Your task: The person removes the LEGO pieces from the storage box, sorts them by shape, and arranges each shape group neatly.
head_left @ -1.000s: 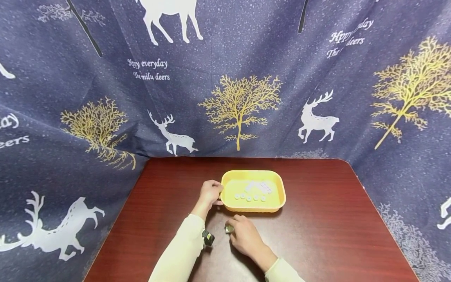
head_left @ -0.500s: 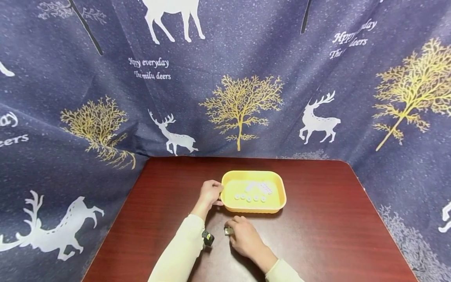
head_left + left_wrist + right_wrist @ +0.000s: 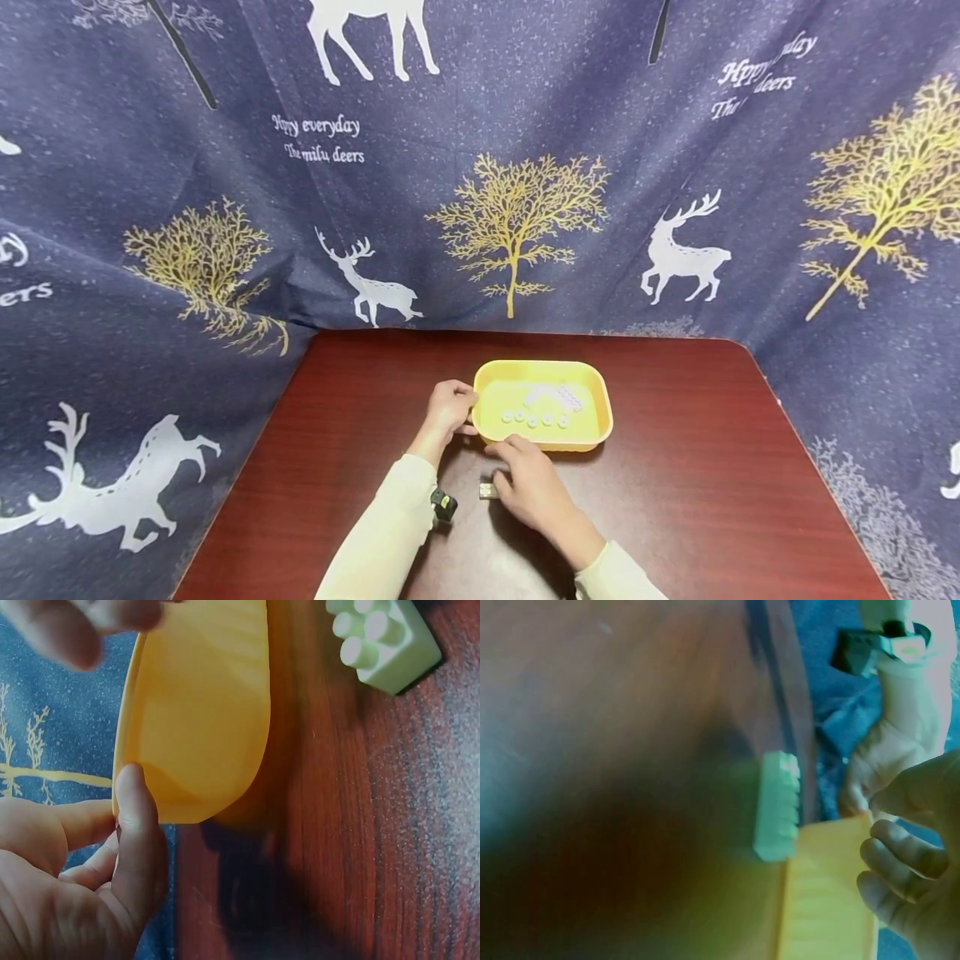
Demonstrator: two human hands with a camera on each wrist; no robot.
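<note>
While the left hand (image 3: 447,408) pinches one end of the yellow tray (image 3: 573,446), a light, steady hold should keep it from skidding. The right hand (image 3: 534,485), fingers (image 3: 904,851) parted and empty beside the near rim, would do well not to nudge the green block (image 3: 405,660) on the counter (image 3: 690,483) by its thumb. Half a second ago those fingers were down over the block; now they're at the tray.

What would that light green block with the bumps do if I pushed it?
The block would probably slide instead of rolling, because its sides look flat and its edges straight. It would likely stay stiff, since its smooth, even shape looks like molded plastic. Its round bumps might help you grip it.
</note>
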